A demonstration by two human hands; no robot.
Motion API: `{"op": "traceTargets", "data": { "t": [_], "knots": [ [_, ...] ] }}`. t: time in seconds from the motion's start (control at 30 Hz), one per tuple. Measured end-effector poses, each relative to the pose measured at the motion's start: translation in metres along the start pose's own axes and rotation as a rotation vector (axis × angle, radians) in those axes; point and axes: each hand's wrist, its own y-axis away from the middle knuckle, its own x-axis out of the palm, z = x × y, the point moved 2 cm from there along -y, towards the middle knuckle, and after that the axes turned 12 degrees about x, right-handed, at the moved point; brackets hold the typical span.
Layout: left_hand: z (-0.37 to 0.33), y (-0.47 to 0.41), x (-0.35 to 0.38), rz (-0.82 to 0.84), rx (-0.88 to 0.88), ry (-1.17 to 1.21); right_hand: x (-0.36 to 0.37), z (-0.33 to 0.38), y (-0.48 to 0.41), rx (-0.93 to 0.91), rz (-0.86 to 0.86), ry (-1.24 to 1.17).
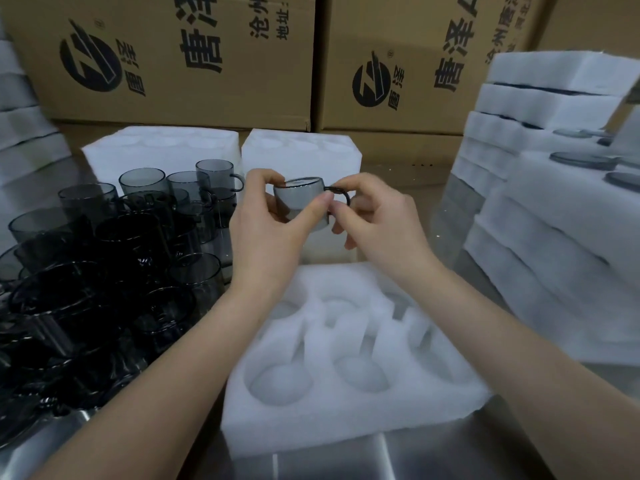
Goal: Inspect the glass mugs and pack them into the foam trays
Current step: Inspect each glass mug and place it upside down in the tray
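A person holds a smoky glass mug (303, 199) in mid-air above a white foam tray (349, 355) on a metal work surface (346, 462); the left hand (266, 230) wraps its fingers and thumb round the mug's body, while the right hand (370, 216) pinches the dark handle (341, 197) on the mug's right side; the mug sits roughly upright, rim uppermost; the tray's round pockets below are all unfilled; to the left, a crowded cluster of grey glass mugs (114, 258) stands on the surface, some stacked on others; two more foam blocks (301, 147) rest behind the hands, and stacks of foam trays (547, 188) rise at the right, with dark round rims showing in some of them; printed cardboard cartons (194, 60) form the backdrop.
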Motion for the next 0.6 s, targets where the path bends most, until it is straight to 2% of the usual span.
{"op": "traceTargets", "data": {
  "t": [0.1,0.17,0.23,0.3,0.4,0.47,0.6],
  "knots": [
    [-0.002,0.001,0.003,0.050,0.071,-0.095,-0.006,0.004,0.001,-0.127,-0.152,0.357],
    [-0.002,0.001,0.004,0.060,0.083,-0.123,-0.006,0.007,0.002,-0.177,-0.181,0.586],
    [-0.001,0.001,0.004,0.055,0.080,-0.145,-0.002,0.008,0.002,-0.181,-0.162,0.695],
    [0.000,0.002,0.004,0.046,0.058,-0.155,0.000,0.008,0.002,-0.176,-0.122,0.694],
    [0.001,0.002,0.003,0.030,0.013,-0.135,0.000,0.006,0.002,-0.201,-0.094,0.562],
    [0.002,0.002,0.001,0.019,-0.018,-0.111,0.000,0.002,0.000,-0.118,-0.036,0.382],
    [0.003,-0.001,0.000,0.002,-0.087,0.050,0.000,-0.005,-0.008,0.252,0.181,-0.377]
  ]
}}
